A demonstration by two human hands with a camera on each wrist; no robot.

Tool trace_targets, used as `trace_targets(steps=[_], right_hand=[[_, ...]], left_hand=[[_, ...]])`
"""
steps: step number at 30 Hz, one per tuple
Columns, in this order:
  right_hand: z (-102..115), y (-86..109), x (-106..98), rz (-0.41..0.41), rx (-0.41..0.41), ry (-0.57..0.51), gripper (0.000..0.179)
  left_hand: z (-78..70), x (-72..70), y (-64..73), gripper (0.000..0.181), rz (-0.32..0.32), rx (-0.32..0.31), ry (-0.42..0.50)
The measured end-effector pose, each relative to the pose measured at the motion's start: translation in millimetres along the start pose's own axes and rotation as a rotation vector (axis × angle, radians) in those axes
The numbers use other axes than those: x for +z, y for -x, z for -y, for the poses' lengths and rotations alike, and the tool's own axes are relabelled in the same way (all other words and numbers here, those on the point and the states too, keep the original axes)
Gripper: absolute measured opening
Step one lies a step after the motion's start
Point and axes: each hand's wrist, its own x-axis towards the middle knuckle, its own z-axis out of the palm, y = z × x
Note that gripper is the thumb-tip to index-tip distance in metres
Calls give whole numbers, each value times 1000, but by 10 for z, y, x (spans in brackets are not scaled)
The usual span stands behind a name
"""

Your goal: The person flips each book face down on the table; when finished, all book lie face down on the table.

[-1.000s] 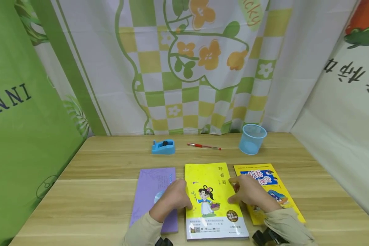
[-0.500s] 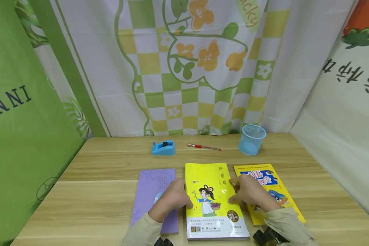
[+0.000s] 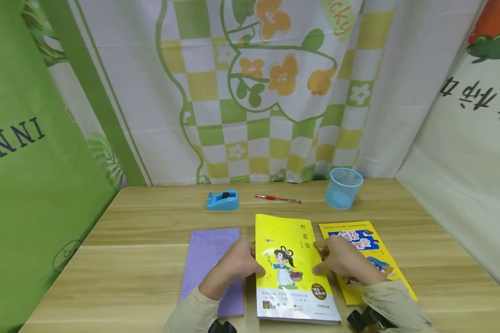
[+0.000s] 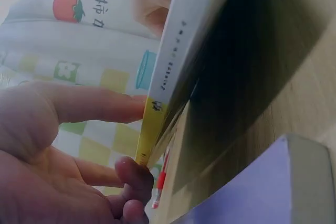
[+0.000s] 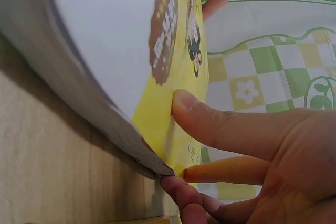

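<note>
A yellow book (image 3: 287, 263) with a cartoon girl on its cover lies between both hands, its far end a little raised off the table. My left hand (image 3: 243, 259) grips the left side, thumb on the cover; in the left wrist view the fingertips are at the spine (image 4: 163, 72) and a dark gap shows beneath. The right hand (image 3: 341, 259) pinches the right edge, with the thumb (image 5: 191, 106) on the cover and fingers (image 5: 181, 192) at the page edge. To the left lies a purple book (image 3: 206, 245), partly behind the left forearm. Another yellow book (image 3: 381, 256) lies under the right forearm.
Toward the back of the wooden table (image 3: 146, 222) stand a blue tape dispenser (image 3: 223, 201), a red pen (image 3: 277, 199) and a light-blue mesh cup (image 3: 343, 189). A patterned curtain (image 3: 258, 129) hangs behind the table, with printed cloth on both sides.
The middle yellow book's far end has risen off the table in both hands, and the book has shifted slightly right in view. The other things stay in place.
</note>
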Motion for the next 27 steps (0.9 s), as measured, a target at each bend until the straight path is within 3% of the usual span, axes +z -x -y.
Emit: trace_targets(steps=[6, 10, 17, 27], right_hand=[[-34, 0, 14, 8, -25, -46, 71], [-27, 2, -12, 18, -20, -35, 71], [-16, 12, -76, 42, 4, -6, 71], [-25, 15, -37, 28, -32, 0, 69]], left_hand=[[-17, -48, 10, 50, 42, 31, 37], [-21, -80, 13, 63, 71, 61, 63], [-41, -107, -12, 89, 64, 50, 98], [-16, -158, -6, 89, 80, 94, 58]])
